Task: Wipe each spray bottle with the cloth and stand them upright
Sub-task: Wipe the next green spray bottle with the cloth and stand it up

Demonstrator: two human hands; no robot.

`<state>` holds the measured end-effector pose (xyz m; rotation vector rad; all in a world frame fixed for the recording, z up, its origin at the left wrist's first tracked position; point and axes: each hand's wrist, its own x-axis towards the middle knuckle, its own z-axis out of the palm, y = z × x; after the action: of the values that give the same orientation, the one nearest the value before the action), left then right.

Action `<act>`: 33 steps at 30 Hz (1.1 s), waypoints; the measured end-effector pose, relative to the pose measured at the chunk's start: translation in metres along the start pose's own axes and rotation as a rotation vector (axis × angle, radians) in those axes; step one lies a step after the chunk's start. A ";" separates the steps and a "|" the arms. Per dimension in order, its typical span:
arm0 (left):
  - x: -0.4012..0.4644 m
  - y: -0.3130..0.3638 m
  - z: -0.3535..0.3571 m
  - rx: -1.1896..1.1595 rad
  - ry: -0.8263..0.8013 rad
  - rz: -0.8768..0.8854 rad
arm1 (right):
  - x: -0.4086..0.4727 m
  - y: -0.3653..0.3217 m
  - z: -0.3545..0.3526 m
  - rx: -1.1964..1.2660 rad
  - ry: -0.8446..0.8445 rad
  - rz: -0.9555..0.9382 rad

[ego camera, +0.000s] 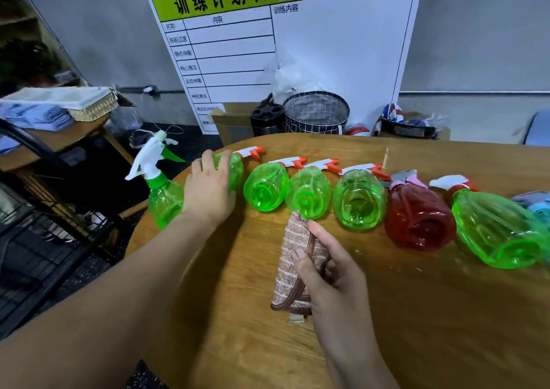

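Standing bottle: we see one translucent green plastic spray bottle with a white trigger and green nozzle (162,186) upright at the left edge of the wooden desk (401,314)
Lying bottles: the rest lie on their sides in a row across the desk, bases toward us, heads pointing away
Leftmost lying bottle: a translucent green bottle with a white and orange trigger head (235,168), just right of the standing one
Left hand: our left hand (209,189) rests on that bottle, fingers curved over its body in a loose grip
Middle of the row: three more green bottles lie side by side, the second (266,187), third (309,192) and fourth (358,198), near one another
Right of the row: a translucent red plastic bottle with a grey and pink head (418,217), then a large green bottle with a white and orange head (500,231)
Cloth: a brown and beige striped cloth with a dark brown border (293,266) lies folded near the desk's front, its far end touching the third bottle's base
Right hand: our right hand (330,272) pinches the cloth, thumb on top, a narrow grip closed on the fabric
Background: a white and green wall chart with black characters (297,46) stands beyond the desk
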<state>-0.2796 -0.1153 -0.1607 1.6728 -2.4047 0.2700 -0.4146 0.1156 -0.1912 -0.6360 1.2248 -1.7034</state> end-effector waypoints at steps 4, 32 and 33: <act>-0.003 0.001 -0.020 -0.099 0.142 0.046 | -0.001 0.002 -0.002 -0.008 -0.016 -0.016; -0.255 0.213 -0.049 -1.948 -0.694 -0.008 | -0.119 -0.070 -0.145 0.155 0.349 -0.145; -0.257 0.210 -0.046 -1.928 -0.676 -0.001 | -0.118 -0.068 -0.145 0.115 0.332 -0.152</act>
<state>-0.3864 0.2004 -0.1920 0.6472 -1.4113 -2.0582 -0.5048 0.2917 -0.1714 -0.3940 1.3189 -2.0510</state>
